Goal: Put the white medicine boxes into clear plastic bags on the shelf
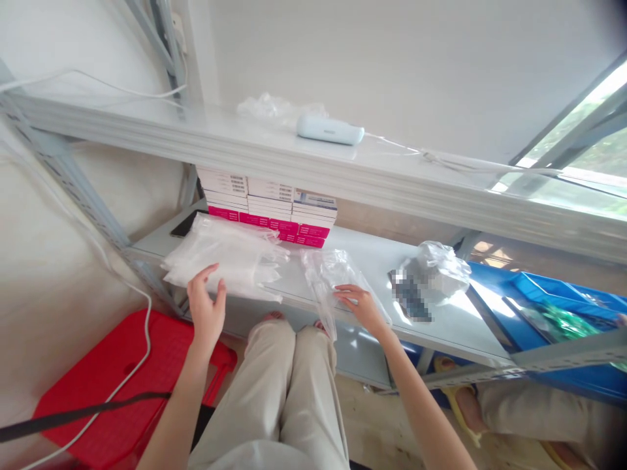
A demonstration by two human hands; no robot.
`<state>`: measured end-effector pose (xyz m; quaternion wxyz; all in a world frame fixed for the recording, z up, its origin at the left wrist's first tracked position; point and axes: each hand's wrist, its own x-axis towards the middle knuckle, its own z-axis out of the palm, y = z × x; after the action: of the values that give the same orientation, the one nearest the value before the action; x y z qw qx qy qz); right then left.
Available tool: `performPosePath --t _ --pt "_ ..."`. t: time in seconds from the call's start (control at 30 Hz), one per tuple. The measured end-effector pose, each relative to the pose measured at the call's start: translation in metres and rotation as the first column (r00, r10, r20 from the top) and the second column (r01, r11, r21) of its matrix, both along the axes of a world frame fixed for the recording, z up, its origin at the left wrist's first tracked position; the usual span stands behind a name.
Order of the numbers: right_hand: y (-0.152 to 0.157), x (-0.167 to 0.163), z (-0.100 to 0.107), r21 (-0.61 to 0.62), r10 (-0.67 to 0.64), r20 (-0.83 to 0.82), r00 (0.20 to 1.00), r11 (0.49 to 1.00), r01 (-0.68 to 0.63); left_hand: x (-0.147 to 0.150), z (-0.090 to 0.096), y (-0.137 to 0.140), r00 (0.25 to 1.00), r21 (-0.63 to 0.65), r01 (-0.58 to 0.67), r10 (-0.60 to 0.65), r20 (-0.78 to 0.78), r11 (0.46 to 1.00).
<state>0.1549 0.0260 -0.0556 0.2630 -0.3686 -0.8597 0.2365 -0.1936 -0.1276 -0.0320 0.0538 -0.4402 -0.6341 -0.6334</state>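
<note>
A stack of white plastic bags [230, 258] lies on the middle shelf, its handle ends towards the right. My left hand [206, 305] is at the front edge of the stack, thumb and fingers apart, with nothing visibly held. To the right, a transparent plastic bag [323, 271] lies rumpled and hangs partly over the shelf edge. Over its right side is my right hand [360, 307], fingers stretched out; I cannot tell whether they press on the film. Behind the bags stand stacked white and pink boxes [274, 212].
A crumpled bag bundle [438, 271] and a blurred-out dark item [411, 297] sit on the shelf's right. The upper shelf [220, 134] holds a pale blue device [329, 129]. A red plastic stool [122, 365] stands left, blue bins [553, 294] and another person's leg [533, 408] right.
</note>
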Motion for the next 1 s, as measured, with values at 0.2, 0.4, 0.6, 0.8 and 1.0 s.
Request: performPosePath --t 0.2,0.4,0.6,0.8,1.0 --pt "0.003 0.002 -0.007 -0.003 -0.030 -0.039 0.999 1.000 0.030 -0.086 0.034 0.077 0.836 -0.362 -0.100 -0.120 -0.536 0.927" --pt "0.003 0.000 -0.009 0.042 -0.099 -0.055 0.994 0.994 0.101 -0.120 0.043 0.139 0.656 -0.616 -0.093 -0.417 -0.629 0.782" --pt "0.000 0.003 -0.010 0.008 -0.120 -0.079 0.990 0.993 0.121 -0.127 0.052 0.153 0.718 -0.503 -0.098 -0.289 -0.633 0.859" --pt "-0.006 0.009 0.001 0.000 -0.086 -0.093 0.992 0.996 0.087 -0.138 0.062 0.167 0.717 -0.485 -0.102 -0.274 -0.641 0.869" --pt "-0.011 0.005 0.018 0.034 -0.129 -0.084 0.988 0.991 0.132 -0.148 0.046 0.185 0.765 -0.519 -0.123 -0.253 -0.593 0.846"
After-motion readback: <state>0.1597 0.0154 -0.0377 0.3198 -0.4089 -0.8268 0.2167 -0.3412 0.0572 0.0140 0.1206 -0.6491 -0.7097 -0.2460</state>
